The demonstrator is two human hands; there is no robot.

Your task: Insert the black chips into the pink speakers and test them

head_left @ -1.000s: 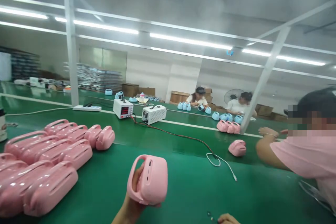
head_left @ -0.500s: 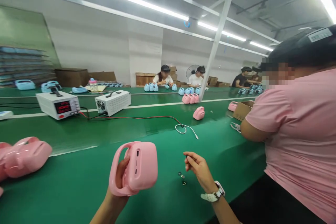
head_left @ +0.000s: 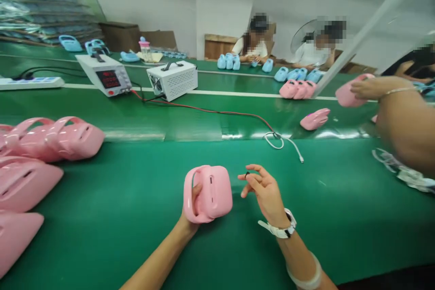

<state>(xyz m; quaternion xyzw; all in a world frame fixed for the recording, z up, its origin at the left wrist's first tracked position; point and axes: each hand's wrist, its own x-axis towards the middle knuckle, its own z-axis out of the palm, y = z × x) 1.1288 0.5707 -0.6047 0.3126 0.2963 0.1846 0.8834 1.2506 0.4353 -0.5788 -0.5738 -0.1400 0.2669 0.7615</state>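
My left hand (head_left: 194,199) grips a pink casing (head_left: 208,193) by its handle, upright just above the green belt (head_left: 136,199). Right of the casing, my right hand (head_left: 265,192) pinches a tiny dark part (head_left: 246,174) between thumb and forefinger.

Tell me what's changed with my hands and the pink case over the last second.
The right hand, down at the frame edge a second ago, has risen beside the pink case, pinching a small dark part in its fingertips. The left hand grips the case by its handle as before, above the green belt.
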